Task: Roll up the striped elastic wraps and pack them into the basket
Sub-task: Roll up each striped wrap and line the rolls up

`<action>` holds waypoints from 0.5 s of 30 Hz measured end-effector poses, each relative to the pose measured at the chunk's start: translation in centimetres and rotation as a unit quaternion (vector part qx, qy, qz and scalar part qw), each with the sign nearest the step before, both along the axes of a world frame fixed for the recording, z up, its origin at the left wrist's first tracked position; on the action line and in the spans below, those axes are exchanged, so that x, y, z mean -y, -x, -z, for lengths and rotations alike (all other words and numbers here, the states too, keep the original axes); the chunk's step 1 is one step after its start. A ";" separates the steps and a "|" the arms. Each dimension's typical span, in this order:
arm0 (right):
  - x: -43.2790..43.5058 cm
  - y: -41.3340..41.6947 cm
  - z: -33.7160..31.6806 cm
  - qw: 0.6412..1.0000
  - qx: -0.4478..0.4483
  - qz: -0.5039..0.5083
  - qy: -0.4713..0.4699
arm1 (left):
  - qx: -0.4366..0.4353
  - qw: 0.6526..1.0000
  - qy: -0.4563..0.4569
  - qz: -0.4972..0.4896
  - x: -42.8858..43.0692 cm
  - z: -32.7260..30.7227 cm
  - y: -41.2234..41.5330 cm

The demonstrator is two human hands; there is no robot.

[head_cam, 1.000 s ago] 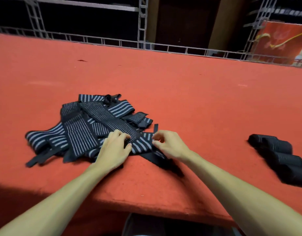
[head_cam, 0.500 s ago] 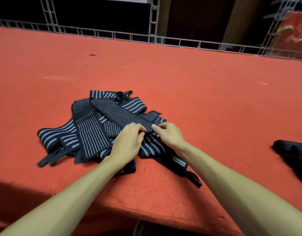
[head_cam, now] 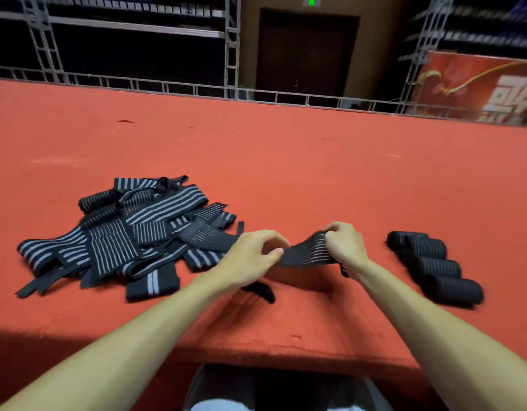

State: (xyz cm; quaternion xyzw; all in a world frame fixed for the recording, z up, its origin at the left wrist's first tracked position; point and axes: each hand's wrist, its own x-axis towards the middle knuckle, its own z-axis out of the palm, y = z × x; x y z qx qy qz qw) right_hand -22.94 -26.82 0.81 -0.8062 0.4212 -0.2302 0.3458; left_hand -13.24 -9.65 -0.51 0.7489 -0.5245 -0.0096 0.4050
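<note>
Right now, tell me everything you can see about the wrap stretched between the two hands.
The wrap is a black elastic band with thin pale stripes running along its length, woven-looking. It is unrolled, held taut just above the red table, to the right of the loose pile. The left hand pinches its left end; the right hand grips its right end, where a short dark tail hangs down. It is slightly blurred, so finer detail is unclear.

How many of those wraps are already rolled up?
4 rolled wraps, in a touching row on the red table at the right: at and nearest. Blur may hide another.
</note>
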 end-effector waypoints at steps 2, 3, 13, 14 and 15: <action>1.7 3.2 0.5 0.997 -0.053 0.040 0.025 | 0.003 0.999 -0.033 0.021 1.0 0.1 1.3; 2.3 4.7 0.8 0.994 -0.084 0.058 0.043 | 0.003 0.998 -0.049 0.030 1.4 0.2 1.9; 3.7 7.4 3.4 0.913 -0.290 0.018 0.285 | 0.043 0.990 -0.105 -0.082 1.1 3.3 -0.3; 3.2 6.6 3.6 0.908 -0.280 0.000 0.312 | 0.048 0.989 -0.083 -0.115 0.7 3.5 -1.0; 2.8 5.6 3.9 0.906 -0.262 -0.024 0.332 | 0.053 0.985 -0.065 -0.154 0.3 3.7 -1.8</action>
